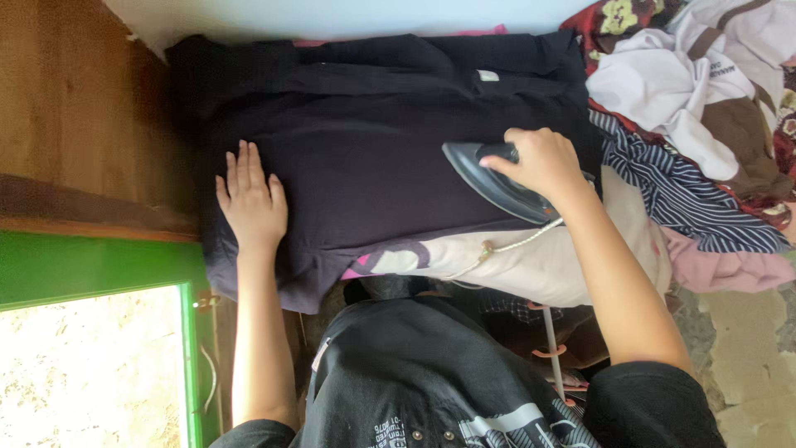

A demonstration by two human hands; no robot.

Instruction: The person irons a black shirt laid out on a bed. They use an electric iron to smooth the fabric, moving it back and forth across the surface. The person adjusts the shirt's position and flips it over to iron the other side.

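Observation:
A black shirt (365, 141) lies spread over a padded ironing surface (531, 265) in front of me. My left hand (251, 202) rests flat on the shirt's left part, fingers together and pointing away from me. My right hand (539, 160) grips the handle of a dark grey iron (489, 182), which sits on the shirt's right part with its tip pointing left. A pale cord (514, 245) runs from the iron's rear across the cream cover toward me.
A heap of clothes (696, 108) lies at the right: white, brown, floral red, a navy striped piece (688, 199) and something pink. A wooden door (75, 116) and green frame (91, 265) stand at the left. A pale wall (348, 17) runs behind.

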